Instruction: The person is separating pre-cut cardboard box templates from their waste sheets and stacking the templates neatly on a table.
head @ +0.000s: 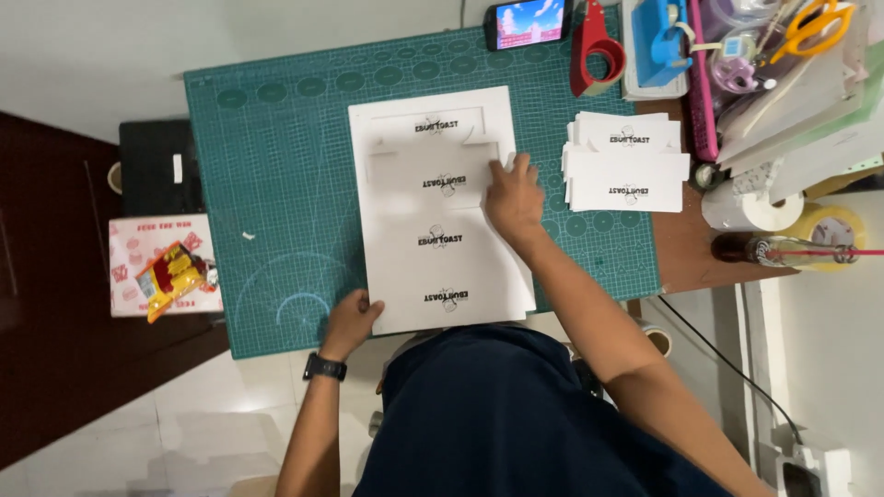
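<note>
Left hand [351, 320] partly under white sheet [442, 230]

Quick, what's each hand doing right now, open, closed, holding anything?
Left hand: open, pressing the white sheet's lower-left corner.
Right hand: open, flat on the sheet, fingers at a cut strip.

The sheet [440, 248] under both hands is matt white paper or thin card, smooth, printed in black. Beneath the sheet, the mat [276, 184] looks like matt green rubbery plastic with a fine printed grid. Right of the mat, the cards [626, 166] are the same matt white stock. Above them, the tape dispenser [594, 46] is glossy red plastic.
</note>
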